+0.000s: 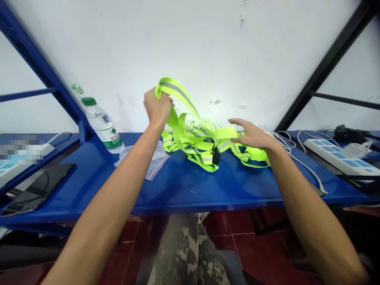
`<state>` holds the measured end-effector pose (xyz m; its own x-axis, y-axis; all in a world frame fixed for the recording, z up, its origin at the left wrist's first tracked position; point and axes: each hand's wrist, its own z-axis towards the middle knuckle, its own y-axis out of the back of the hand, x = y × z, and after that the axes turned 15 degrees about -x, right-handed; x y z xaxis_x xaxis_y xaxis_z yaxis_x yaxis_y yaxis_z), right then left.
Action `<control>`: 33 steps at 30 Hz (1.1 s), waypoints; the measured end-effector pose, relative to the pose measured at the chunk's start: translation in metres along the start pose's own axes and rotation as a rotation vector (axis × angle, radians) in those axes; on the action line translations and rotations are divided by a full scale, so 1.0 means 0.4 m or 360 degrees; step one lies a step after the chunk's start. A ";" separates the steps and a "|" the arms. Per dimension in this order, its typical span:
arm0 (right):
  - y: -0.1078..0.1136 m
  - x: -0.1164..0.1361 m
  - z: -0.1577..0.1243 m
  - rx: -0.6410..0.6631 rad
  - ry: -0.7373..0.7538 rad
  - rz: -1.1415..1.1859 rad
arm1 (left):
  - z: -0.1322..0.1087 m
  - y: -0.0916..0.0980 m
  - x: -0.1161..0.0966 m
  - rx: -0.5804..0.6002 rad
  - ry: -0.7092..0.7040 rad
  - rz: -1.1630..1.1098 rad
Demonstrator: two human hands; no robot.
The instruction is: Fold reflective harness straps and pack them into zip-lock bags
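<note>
My left hand (158,105) is closed around a neon yellow-green strap with a grey reflective stripe (179,90), raised above the table. The strap arches over the fist and runs down into a tangled heap of the same reflective straps (204,148) on the blue table. A black buckle or clip (216,155) shows within the heap. Over the heap's right side, my right hand (249,132) has thumb and fingers spread apart, with a strap passing close by the fingers. Whether the fingers touch that strap I cannot tell.
A green-capped water bottle (103,126) stands on the left beside a clear plastic zip bag (157,160). A dark phone (38,188) lies at the left edge. White cables (299,156) and a power strip (341,156) are on the right. The white wall (190,47) rises behind the blue table (184,194).
</note>
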<state>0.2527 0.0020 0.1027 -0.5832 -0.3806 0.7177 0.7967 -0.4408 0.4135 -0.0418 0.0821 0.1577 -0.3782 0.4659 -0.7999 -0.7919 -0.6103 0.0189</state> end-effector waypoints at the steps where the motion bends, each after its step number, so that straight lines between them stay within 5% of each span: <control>1: -0.005 0.024 0.003 0.0205 0.0018 0.0127 | -0.018 -0.011 -0.018 0.0116 -0.0028 -0.0012; 6: -0.087 0.168 0.002 0.0632 0.0095 0.0635 | -0.117 -0.043 -0.112 0.0575 -0.0243 -0.0040; 8: -0.127 0.197 0.002 0.0642 0.0017 0.0738 | -0.134 -0.041 -0.131 0.0746 -0.0273 -0.0095; 12: -0.163 0.174 0.024 0.0243 -0.0197 0.0739 | -0.105 -0.007 -0.126 0.0960 -0.0224 -0.0140; 18: -0.103 0.085 0.087 -0.0845 -0.0138 0.0647 | -0.042 0.051 -0.038 0.1405 -0.0296 0.0099; 21: -0.066 0.051 0.094 -0.0965 -0.0149 0.0567 | -0.044 0.057 0.027 0.1599 -0.0388 0.0425; 24: -0.039 0.026 0.081 -0.1012 -0.0216 0.0474 | -0.045 0.057 0.063 0.1394 -0.0531 0.0767; 30: -0.038 0.017 0.044 -0.1004 -0.0565 0.0819 | -0.009 0.039 0.054 0.0147 -0.0531 0.0617; 31: -0.047 0.014 0.040 -0.0991 -0.0691 0.0879 | -0.004 0.032 0.055 0.0170 -0.0464 0.0572; 33: -0.065 0.001 0.031 -0.0996 -0.0940 0.0882 | -0.003 0.022 0.061 0.0550 -0.0280 0.0419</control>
<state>0.2337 0.0233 0.0991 0.1483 -0.2733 0.9504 0.6060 -0.7344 -0.3058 -0.0575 0.0875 0.1376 -0.6394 0.4436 -0.6280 -0.7602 -0.4869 0.4300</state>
